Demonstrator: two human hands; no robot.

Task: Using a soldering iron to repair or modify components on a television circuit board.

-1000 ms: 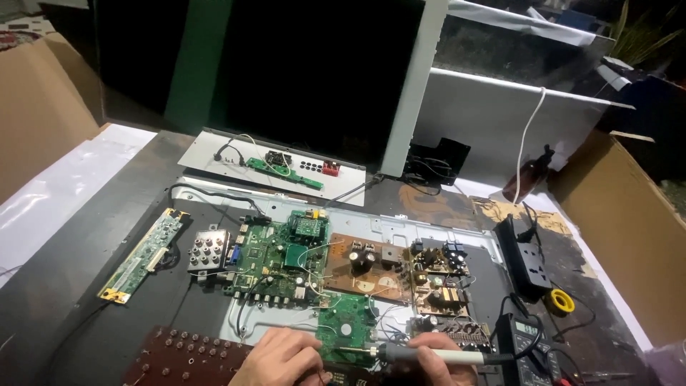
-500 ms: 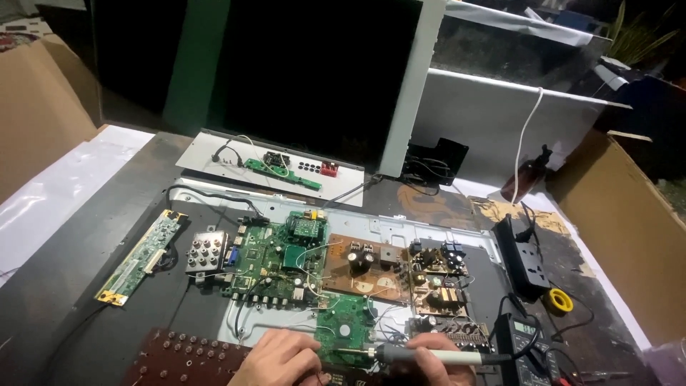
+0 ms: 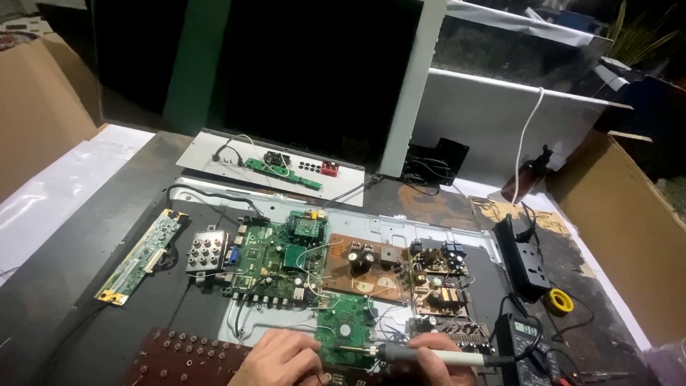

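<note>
Two hands show at the bottom edge of the head view. The right hand (image 3: 436, 357) is closed around the pale handle of a soldering iron (image 3: 414, 352), whose dark tip lies on a small green circuit board (image 3: 346, 330). The left hand (image 3: 279, 357) rests on that board's left edge with curled fingers; whether it pinches anything I cannot tell. The small board sits in front of a large green main board (image 3: 275, 261), with one brown board (image 3: 364, 268) and a tan power board (image 3: 439, 282) to the right, all on a grey metal chassis (image 3: 400, 229). One long narrow green strip board (image 3: 139, 256) lies apart at the left. Two cardboard boxes stand at the sides, the left box (image 3: 39, 114) and the right box (image 3: 629, 236); their contents are hidden. One black power strip (image 3: 525, 257), one yellow solder spool (image 3: 559, 302) and one multimeter (image 3: 525, 343) lie at the right.
</note>
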